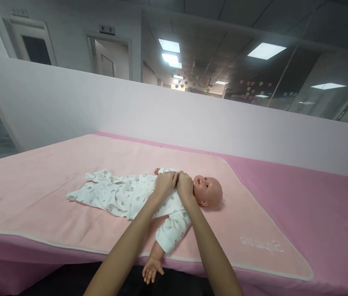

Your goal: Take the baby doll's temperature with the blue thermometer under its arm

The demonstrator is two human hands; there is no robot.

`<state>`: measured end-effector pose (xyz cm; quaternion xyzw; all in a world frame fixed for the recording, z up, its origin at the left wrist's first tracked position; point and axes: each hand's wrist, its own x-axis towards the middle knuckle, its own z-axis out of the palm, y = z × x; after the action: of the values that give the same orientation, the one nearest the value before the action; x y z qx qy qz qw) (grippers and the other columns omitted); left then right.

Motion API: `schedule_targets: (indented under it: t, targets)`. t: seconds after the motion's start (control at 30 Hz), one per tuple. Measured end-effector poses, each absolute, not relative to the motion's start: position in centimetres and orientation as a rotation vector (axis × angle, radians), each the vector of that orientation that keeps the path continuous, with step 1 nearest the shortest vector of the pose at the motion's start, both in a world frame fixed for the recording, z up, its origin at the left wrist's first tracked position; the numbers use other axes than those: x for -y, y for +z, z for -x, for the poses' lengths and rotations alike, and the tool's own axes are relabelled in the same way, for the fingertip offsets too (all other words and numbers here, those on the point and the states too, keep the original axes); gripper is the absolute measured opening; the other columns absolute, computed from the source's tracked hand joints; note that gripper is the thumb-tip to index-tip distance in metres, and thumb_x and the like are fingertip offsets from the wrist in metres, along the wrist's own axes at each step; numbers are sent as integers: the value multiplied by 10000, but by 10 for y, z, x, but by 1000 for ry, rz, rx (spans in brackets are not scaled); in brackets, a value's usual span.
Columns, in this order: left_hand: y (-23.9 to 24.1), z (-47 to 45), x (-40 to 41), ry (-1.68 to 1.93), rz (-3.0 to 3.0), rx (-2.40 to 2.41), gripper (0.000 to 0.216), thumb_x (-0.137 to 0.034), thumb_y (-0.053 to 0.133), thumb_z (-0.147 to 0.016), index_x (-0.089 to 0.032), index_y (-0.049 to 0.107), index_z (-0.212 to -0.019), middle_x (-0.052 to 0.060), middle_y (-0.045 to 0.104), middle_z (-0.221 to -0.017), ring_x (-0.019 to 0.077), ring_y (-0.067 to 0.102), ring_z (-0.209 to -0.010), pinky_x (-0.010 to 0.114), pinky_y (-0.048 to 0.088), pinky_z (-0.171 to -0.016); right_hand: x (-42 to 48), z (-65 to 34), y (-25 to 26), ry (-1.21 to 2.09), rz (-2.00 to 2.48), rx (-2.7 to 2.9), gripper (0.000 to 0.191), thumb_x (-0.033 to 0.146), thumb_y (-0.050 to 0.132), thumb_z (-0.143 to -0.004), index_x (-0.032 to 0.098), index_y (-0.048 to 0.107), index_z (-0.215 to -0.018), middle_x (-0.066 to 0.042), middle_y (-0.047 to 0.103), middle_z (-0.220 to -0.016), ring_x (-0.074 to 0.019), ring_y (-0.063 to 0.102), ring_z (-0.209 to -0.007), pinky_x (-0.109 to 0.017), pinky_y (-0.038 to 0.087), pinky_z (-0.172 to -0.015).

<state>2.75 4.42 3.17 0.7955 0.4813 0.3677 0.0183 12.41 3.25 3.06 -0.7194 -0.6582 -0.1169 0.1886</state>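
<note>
We count one doll [210, 192], one printed white garment [115, 199] on it, and our two bare hands at its upper chest, just below the chin. Two doll hands show: the near one [153, 268] hangs past the edge of the single peach mat [50, 181], and the far one [157, 171] rests on it. Beneath lies one deeper-pink cover [322, 205]; beyond the white partition [161, 109] we see two doorways [110, 57]. Pale lettering [262, 244] marks a mat corner, but we cannot read it. The doll lies face up, its long axis running left to right across our view, head right, legs left. Our left hand [165, 183] and right hand [185, 185] meet, fingers curled inward against the garment's front; the fingertips are hidden, so whether they pinch the cloth, we cannot tell.
</note>
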Motion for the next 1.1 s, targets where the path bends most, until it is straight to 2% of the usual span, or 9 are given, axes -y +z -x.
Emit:
schedule_targets:
  t: [0.07,0.2,0.33,0.47,0.6,0.7,0.83,1.0,1.1]
  targets:
    - [35,-22,-45,1191,-2502,-1693,388,-327,260,-887,-186,583,-724,74,630,-733,208,560,-742,339,337,-749,-33,-125,25,-373,2013,1854,233,50,324,-859,135,538,-896,-102,632,-858,-153,622,-722,-214,410,-576]
    - [39,-10,-62,1254,-2388,-1919,283,-192,339,-830,-185,555,-1012,102,631,-930,248,547,-912,364,347,-771,-30,-126,21,-407,2012,1841,245,13,319,-839,133,518,-916,-97,640,-834,-158,629,-717,-213,407,-563]
    - [34,-12,-101,756,-2595,-1689,497,-127,502,-678,-188,462,-1169,144,537,-1169,292,462,-1099,410,316,-883,-27,-124,24,-374,2023,1842,252,-10,320,-827,122,479,-971,-100,642,-785,-169,632,-711,-217,401,-550]
    - [20,-17,-135,577,-2555,-1607,434,-126,526,-625,-211,534,-1051,96,591,-1102,230,537,-1014,323,387,-828,-25,-124,25,-357,2016,1844,248,-7,327,-826,123,476,-974,-110,646,-800,-177,635,-721,-222,402,-551]
    - [12,-17,-138,601,-2528,-1636,219,-191,456,-726,-172,541,-926,111,612,-1007,229,536,-1007,369,368,-874,-26,-125,22,-369,2017,1854,245,1,325,-829,120,513,-932,-113,652,-793,-184,637,-701,-228,395,-538]
    - [17,-16,-124,667,-2559,-1652,234,-192,426,-744,-179,494,-967,105,603,-1002,234,516,-1030,404,334,-910,-25,-125,23,-376,2007,1877,255,10,328,-834,129,547,-889,-106,652,-789,-179,633,-691,-228,392,-546]
    - [25,-14,-105,658,-2615,-1640,312,-187,446,-699,-206,483,-1009,89,614,-942,246,564,-903,352,408,-759,-13,-125,31,-395,2009,1889,281,12,328,-825,147,572,-864,-96,635,-789,-176,610,-693,-240,390,-566]
    - [23,-11,-93,649,-2657,-1671,364,-243,445,-710,-233,515,-1066,79,606,-954,250,567,-885,353,402,-753,26,-135,35,-492,1896,2024,277,0,377,-755,161,601,-753,-114,602,-870,-219,539,-851,-326,388,-732]
    - [21,-8,-91,670,-2625,-1699,344,-295,446,-723,-226,554,-1041,83,610,-968,254,553,-918,350,398,-774,44,-150,37,-474,1735,2153,279,3,411,-708,163,626,-787,-116,590,-991,-243,487,-980,-400,327,-857]
